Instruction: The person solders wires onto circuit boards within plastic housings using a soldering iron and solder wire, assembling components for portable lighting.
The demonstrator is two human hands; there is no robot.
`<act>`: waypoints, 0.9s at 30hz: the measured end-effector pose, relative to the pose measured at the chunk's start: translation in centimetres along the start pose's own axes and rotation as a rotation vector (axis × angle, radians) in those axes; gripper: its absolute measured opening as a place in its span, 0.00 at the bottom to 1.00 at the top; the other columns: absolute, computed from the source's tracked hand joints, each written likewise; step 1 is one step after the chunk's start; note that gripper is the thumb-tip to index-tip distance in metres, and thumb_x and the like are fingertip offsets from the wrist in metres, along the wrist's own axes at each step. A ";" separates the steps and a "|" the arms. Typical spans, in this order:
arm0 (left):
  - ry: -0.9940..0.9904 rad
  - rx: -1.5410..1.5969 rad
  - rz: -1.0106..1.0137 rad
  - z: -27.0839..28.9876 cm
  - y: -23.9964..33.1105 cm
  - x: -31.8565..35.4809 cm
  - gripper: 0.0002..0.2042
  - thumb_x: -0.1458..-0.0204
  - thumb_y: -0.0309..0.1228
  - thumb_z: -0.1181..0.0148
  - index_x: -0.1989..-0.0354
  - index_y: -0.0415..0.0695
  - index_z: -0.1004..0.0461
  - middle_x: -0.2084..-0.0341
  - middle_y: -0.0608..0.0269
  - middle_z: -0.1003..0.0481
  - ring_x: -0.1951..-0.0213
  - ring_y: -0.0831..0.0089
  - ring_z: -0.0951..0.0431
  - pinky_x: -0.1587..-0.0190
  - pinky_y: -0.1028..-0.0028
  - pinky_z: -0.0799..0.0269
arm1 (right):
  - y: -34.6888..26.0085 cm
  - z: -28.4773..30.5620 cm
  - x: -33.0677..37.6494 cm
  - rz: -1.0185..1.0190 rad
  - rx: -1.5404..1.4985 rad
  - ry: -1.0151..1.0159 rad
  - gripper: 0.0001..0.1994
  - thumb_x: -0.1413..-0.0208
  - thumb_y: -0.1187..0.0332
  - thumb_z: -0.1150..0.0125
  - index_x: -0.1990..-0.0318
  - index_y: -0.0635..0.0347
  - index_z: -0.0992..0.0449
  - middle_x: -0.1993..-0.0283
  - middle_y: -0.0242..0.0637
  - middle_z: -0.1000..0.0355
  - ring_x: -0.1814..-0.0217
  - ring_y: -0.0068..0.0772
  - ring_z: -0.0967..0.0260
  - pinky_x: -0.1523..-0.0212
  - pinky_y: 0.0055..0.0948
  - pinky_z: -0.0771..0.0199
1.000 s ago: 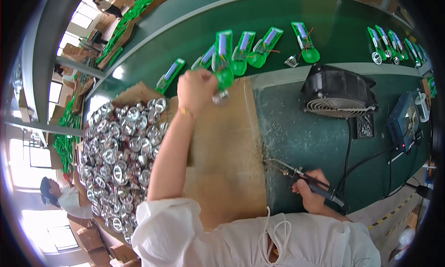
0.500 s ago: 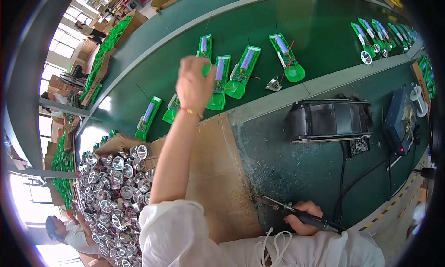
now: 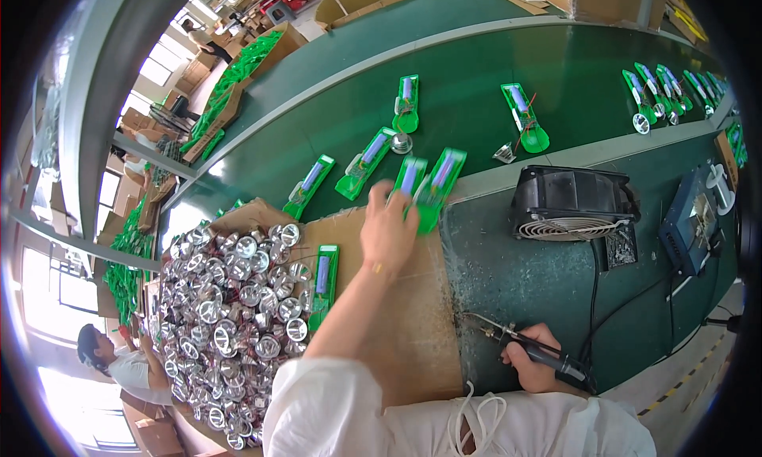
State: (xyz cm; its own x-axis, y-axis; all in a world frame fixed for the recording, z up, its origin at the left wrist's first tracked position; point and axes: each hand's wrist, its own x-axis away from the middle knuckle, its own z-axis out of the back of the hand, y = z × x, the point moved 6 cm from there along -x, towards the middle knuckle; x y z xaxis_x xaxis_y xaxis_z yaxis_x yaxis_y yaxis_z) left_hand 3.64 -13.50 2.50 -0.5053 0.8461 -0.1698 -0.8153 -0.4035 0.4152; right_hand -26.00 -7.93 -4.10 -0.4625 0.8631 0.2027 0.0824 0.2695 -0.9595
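My left hand (image 3: 389, 228) is closed at the near end of two green plastic housings, one a green housing (image 3: 412, 176) and beside it another green housing (image 3: 441, 183). Each carries a purple cylindrical battery; both are slightly blurred above the edge of a cardboard sheet (image 3: 373, 330). My right hand (image 3: 530, 357) grips the black handle of a soldering iron (image 3: 570, 368), its bent metal tip pointing left over the worktop. Near my left forearm a further green housing (image 3: 322, 286) lies beside a heap of silvery reflectors (image 3: 230, 314).
Across the green belt (image 3: 468, 68) lie several housings, with a loose reflector (image 3: 504, 153) near its edge. A black fan (image 3: 573, 203) stands right of centre, and a blue soldering station (image 3: 689, 227) beyond it. At far left a person (image 3: 131, 366) works.
My left hand has come back toward me from over the belt, bringing two housings along. The view has shifted. My right hand keeps its hold on the soldering iron.
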 end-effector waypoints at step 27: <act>0.249 -0.328 0.024 7.3 -8.1 28.0 0.11 0.55 0.26 0.43 0.61 0.44 0.28 0.60 0.59 0.31 0.58 0.59 0.32 0.54 0.61 0.39 | -1.1 -1.5 1.3 0.218 0.113 0.009 0.06 0.48 0.72 0.46 0.69 0.62 0.37 0.79 0.37 0.31 0.82 0.20 0.35 0.82 0.16 0.37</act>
State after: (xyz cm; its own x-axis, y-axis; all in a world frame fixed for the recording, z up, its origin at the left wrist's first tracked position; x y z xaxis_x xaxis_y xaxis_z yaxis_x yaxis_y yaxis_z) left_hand -1.90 16.02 0.91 -0.5451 0.7414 -0.3914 -0.8292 -0.5455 0.1215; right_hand -25.41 -6.50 -2.47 -0.4367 0.8995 -0.0107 0.0798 0.0269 -0.9964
